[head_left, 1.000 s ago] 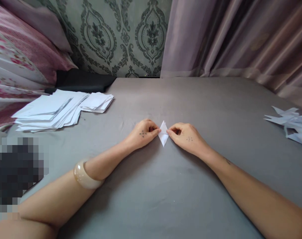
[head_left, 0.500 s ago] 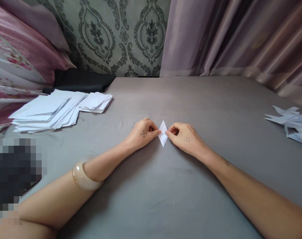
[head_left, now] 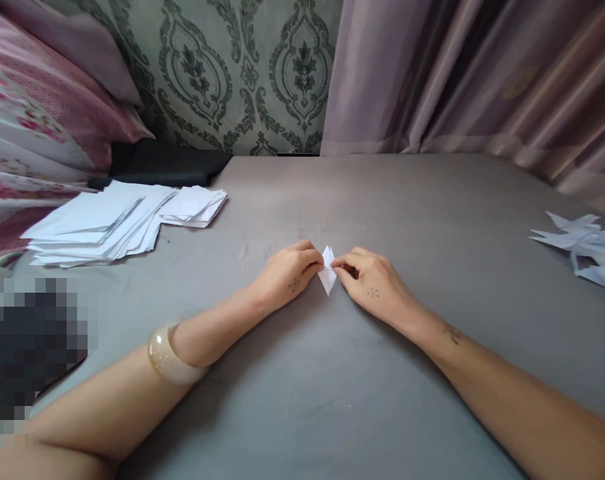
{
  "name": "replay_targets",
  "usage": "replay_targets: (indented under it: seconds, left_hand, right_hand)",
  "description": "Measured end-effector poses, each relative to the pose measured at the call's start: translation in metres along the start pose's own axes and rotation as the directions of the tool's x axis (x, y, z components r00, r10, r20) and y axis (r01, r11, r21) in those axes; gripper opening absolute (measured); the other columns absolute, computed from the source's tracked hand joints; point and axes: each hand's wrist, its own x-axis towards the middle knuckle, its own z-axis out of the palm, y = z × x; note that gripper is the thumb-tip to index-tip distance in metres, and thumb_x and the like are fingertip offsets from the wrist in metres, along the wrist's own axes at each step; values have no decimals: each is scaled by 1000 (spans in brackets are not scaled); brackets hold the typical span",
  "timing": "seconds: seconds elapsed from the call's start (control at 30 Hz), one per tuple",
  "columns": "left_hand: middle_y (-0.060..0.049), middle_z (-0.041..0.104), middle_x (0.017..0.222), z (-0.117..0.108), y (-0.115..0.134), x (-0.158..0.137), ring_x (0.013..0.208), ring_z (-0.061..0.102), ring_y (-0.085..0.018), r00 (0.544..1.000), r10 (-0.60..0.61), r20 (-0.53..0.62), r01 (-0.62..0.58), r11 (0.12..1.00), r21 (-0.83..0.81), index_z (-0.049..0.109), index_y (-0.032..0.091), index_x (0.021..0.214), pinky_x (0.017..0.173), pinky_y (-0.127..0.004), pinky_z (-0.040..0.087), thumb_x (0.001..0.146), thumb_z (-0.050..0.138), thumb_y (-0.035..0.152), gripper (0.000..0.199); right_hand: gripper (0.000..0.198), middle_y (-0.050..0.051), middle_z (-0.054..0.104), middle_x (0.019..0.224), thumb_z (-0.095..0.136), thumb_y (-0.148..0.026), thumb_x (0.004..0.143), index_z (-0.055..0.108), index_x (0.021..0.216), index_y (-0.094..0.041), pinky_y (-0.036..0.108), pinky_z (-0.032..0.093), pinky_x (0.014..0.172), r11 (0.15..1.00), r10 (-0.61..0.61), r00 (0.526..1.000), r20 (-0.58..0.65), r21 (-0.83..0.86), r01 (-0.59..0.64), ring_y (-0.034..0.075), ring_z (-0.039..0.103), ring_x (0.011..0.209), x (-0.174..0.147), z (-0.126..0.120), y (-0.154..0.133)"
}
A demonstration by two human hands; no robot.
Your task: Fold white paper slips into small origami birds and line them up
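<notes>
A small white piece of folded paper (head_left: 328, 281), diamond-shaped with its top split into points, is over the middle of the grey-covered surface (head_left: 352, 373). My left hand (head_left: 291, 272) pinches its left edge between thumb and fingers. From the other side, my right hand (head_left: 370, 277) is closed on the right edge, its fingertips laid across the paper's middle. Parts of both side edges are hidden behind my fingers. A pale bangle (head_left: 172, 357) circles my left forearm.
Stacked white paper sheets (head_left: 92, 223) lie at the left, with a smaller stack of paper (head_left: 195, 205) beside them. Several folded white paper pieces (head_left: 587, 247) are heaped at the far right. A black item (head_left: 167, 162) lies at the back left, near the patterned wall (head_left: 247, 73) and curtains (head_left: 382, 73).
Both hands have turned slightly, and my fingers now lie over more of the paper's upper half. The paper's top points have spread a little apart.
</notes>
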Motion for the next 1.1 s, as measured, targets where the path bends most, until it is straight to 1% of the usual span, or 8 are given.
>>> replay_targets:
  seconds: [0.07, 0.13, 0.27, 0.5, 0.63, 0.8, 0.97, 1.1]
  left_hand:
    - [-10, 61, 103, -5, 5, -5, 91, 58, -19, 991, 97, 97, -112, 979, 168, 66, 16, 100, 71, -28, 47, 93, 38, 18, 29]
    - [-13, 60, 108, -9, 10, -9, 96, 56, -22, 971, 129, 204, -191, 928, 320, 64, 14, 107, 65, -27, 47, 92, 34, 14, 33]
    - [-16, 59, 110, -13, 16, -11, 97, 55, -25, 949, 142, 283, -260, 859, 442, 62, 9, 111, 60, -27, 47, 88, 34, 12, 36]
    - [-7, 66, 105, -11, 8, -8, 79, 62, -17, 988, 130, 85, -146, 962, 230, 72, 18, 92, 70, -27, 49, 77, 43, 10, 34]
    - [-8, 66, 104, -11, 9, -10, 85, 63, -20, 990, 116, 77, -131, 963, 234, 73, 17, 90, 67, -28, 48, 77, 43, 11, 33]
    - [-8, 65, 98, -6, 11, -9, 85, 62, -20, 996, 87, 32, -92, 979, 184, 70, 16, 85, 66, -27, 46, 79, 44, 13, 26]
    - [-6, 60, 85, 2, 7, -5, 68, 56, -14, 988, -107, -113, 110, 994, 19, 64, 16, 80, 65, -27, 45, 87, 50, 30, 21]
    - [-5, 57, 86, 5, 4, 0, 70, 54, -14, 968, -221, -115, 211, 973, -93, 64, 15, 76, 69, -28, 46, 80, 61, 28, 14]
  right_hand:
    - [29, 3, 63, 93, 46, -19, 86, 70, 100, -25, 27, 37, 63, 996, -29, 1000, 6, -90, 30, 14, 57, 72, -5, -1, -3]
    - [33, 4, 63, 96, 44, -17, 85, 69, 106, -25, 28, 33, 58, 979, -64, 998, 23, -194, 68, 14, 57, 71, -10, -3, -7]
    - [34, 4, 61, 95, 42, -18, 86, 70, 104, -26, 29, 27, 53, 947, -101, 993, 60, -301, 114, 14, 57, 69, -14, -7, -10]
    - [39, 3, 62, 101, 43, -16, 85, 68, 113, -29, 28, 32, 55, 961, -117, 993, 36, -249, 122, 14, 56, 70, -14, -4, 0]
    - [39, 3, 63, 104, 42, -14, 84, 69, 109, -26, 28, 38, 62, 973, -127, 992, -3, -196, 124, 13, 56, 70, -17, -3, 2]
    - [36, 4, 62, 99, 42, -14, 84, 70, 105, -24, 29, 36, 60, 962, -134, 991, 11, -238, 132, 14, 55, 67, -18, -4, 0]
    - [35, 3, 62, 97, 42, -15, 84, 70, 102, -25, 28, 35, 58, 961, -138, 990, 17, -239, 138, 14, 56, 69, -18, -4, -2]
    - [33, 3, 63, 99, 43, -16, 84, 70, 100, -25, 28, 37, 60, 976, -120, 993, -22, -186, 114, 13, 56, 68, -19, -3, -3]
